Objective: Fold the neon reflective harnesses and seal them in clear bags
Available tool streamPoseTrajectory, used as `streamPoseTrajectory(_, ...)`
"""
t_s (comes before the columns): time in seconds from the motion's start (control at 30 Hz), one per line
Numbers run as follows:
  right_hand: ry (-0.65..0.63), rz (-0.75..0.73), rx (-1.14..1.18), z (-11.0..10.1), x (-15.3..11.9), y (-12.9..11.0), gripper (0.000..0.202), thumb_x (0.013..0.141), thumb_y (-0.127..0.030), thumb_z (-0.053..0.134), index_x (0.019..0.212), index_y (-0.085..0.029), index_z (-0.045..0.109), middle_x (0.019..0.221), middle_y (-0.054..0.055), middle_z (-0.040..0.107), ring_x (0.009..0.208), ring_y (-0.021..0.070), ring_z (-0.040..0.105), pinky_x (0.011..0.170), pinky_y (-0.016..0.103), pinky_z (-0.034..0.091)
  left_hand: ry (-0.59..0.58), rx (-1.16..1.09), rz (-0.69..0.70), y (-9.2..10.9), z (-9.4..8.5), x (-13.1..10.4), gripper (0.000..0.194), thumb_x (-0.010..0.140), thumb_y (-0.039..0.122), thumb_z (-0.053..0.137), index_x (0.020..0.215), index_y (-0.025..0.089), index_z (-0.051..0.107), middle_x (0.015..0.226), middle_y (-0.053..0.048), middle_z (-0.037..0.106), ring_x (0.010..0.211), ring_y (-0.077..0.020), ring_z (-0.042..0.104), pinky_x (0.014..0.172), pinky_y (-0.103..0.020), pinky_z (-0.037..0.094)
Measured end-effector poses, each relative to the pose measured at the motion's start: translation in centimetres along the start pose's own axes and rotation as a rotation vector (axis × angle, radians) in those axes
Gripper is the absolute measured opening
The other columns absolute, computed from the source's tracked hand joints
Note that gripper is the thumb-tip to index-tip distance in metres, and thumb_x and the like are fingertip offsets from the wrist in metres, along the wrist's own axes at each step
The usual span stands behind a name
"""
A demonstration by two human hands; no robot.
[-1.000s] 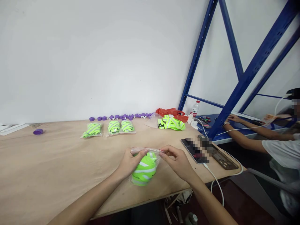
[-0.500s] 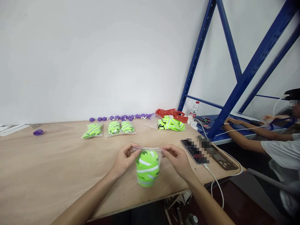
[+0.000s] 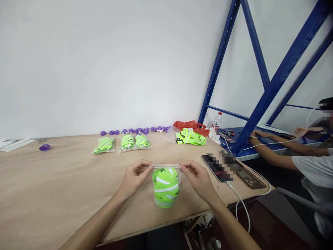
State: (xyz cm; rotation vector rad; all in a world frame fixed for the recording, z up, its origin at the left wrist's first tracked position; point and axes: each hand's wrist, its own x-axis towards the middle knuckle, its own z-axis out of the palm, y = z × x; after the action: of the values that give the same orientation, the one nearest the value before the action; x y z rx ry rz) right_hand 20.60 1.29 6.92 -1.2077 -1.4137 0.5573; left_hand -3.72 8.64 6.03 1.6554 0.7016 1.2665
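A clear zip bag (image 3: 166,187) with a rolled neon green and silver-white strap inside hangs upright over the table's front part. My left hand (image 3: 136,175) pinches its top left corner between thumb and fingers. The top right corner is pinched by my right hand (image 3: 196,177). The bag's top edge is stretched flat between both hands. Farther back lie a bagged green strap (image 3: 104,144) and two more bagged rolls (image 3: 127,142) (image 3: 142,141) side by side. A loose green strap bundle (image 3: 191,137) rests at the back right.
Several purple rolls (image 3: 137,131) line the wall; a purple cup-like piece (image 3: 44,147) lies left. A phone (image 3: 217,168), case (image 3: 251,177) and white cable (image 3: 241,203) lie right. Beyond the blue frame (image 3: 278,76), a person's arms (image 3: 273,152) rest on a blue table.
My left hand has shifted slightly left along the bag's top edge, which now looks straighter and more taut. The camera view has moved slightly.
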Motion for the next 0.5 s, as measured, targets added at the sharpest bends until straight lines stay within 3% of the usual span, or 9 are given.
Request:
streamPoseTrajectory(0.3, -0.066, 0.049, 0.095, 0.07, -0.04, 0.39, 0.035, 0.082, -0.054, 0.072, 0.088, -0.019, 0.069, 0.078, 0.003, 0.069, 0.071, 0.0178, 0.064, 0.065, 0.028, 0.052, 0.003, 0.028, 0.009, 0.16, -0.12, -0.17, 0.024, 0.085, 0.041, 0.073, 0.083, 0.017, 0.072, 0.079, -0.004, 0.073, 0.073, -0.0168, 0.066, 0.064, -0.024, 0.054)
streamPoseTrajectory(0.5, -0.067, -0.004, 0.041, 0.13, -0.06, -0.14, 0.033, 0.084, -0.052, 0.07, 0.084, -0.019, 0.069, 0.076, 0.002, 0.064, 0.068, 0.016, 0.059, 0.062, 0.026, 0.049, -0.074, -0.01, -0.014, 0.46, 0.09, -0.03, 0.025, 0.085, 0.041, 0.074, 0.086, 0.016, 0.071, 0.085, -0.006, 0.074, 0.078, -0.0182, 0.068, 0.07, -0.026, 0.055)
